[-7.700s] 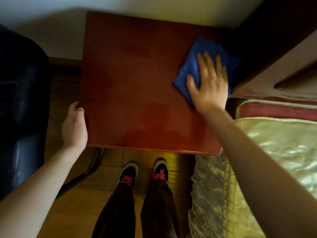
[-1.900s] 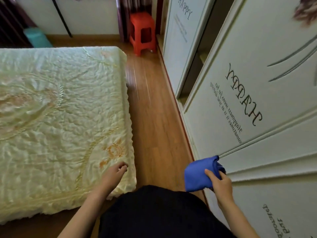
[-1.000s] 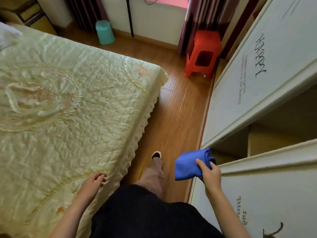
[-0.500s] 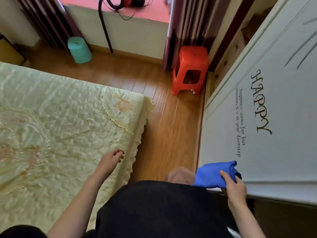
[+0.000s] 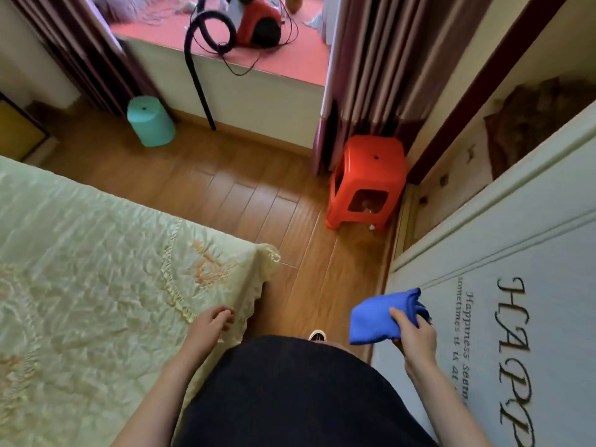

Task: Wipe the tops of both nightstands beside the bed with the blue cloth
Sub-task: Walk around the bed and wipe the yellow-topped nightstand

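Note:
The blue cloth [image 5: 375,319] is bunched up in my right hand [image 5: 414,335], held at waist height close to the white wardrobe door. My left hand [image 5: 211,322] hangs loose over the foot corner of the bed [image 5: 96,285], fingers curled, holding nothing. The bed carries a pale green quilted cover with a frilled edge. No nightstand is in view. One shoe tip [image 5: 317,334] shows on the wooden floor below my dark clothing.
A white wardrobe door [image 5: 516,317] lettered "HAPPY" runs along the right. An orange plastic stool [image 5: 367,182] stands ahead by the curtain. A teal bin [image 5: 150,121] sits at the far left. A red vacuum cleaner [image 5: 254,24] lies on the window ledge. Wooden floor [image 5: 245,195] lies between bed and wardrobe.
I left the red nightstand and walked along the aisle between bed and wardrobe to the bed's foot corner, cloth carried in my right hand. The stool and window ledge are closer.

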The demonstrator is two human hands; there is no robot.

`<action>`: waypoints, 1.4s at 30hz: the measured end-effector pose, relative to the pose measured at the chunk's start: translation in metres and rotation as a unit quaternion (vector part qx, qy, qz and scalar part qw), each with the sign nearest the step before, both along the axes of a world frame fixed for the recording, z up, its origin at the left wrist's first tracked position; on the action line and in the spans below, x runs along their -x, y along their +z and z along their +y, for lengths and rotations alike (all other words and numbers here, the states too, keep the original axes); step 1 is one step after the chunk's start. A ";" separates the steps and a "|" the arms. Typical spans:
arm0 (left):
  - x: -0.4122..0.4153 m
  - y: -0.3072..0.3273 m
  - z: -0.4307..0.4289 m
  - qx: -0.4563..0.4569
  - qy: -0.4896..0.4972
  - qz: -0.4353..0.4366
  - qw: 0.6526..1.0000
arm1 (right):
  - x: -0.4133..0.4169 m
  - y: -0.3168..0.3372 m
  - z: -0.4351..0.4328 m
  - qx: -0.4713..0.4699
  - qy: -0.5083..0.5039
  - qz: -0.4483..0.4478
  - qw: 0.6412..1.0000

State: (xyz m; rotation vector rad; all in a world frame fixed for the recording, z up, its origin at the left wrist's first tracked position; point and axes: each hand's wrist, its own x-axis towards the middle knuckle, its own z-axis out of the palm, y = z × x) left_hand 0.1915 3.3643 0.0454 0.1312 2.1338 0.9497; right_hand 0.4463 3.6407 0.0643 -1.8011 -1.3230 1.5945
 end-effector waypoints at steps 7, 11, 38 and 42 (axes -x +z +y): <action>0.066 -0.012 0.025 0.029 0.166 -0.013 0.986 | 0.167 0.013 0.110 -0.017 0.167 -0.001 0.986; 0.119 -0.032 0.055 0.037 0.229 -0.029 0.972 | 0.255 0.001 0.165 -0.020 0.224 0.015 0.974; 0.491 0.004 0.354 -0.001 0.431 0.008 0.902 | 0.794 -0.007 0.470 -0.048 0.461 -0.021 0.886; 0.479 0.001 0.350 0.011 0.560 -0.006 0.828 | 0.898 -0.002 0.434 -0.017 0.555 0.003 0.832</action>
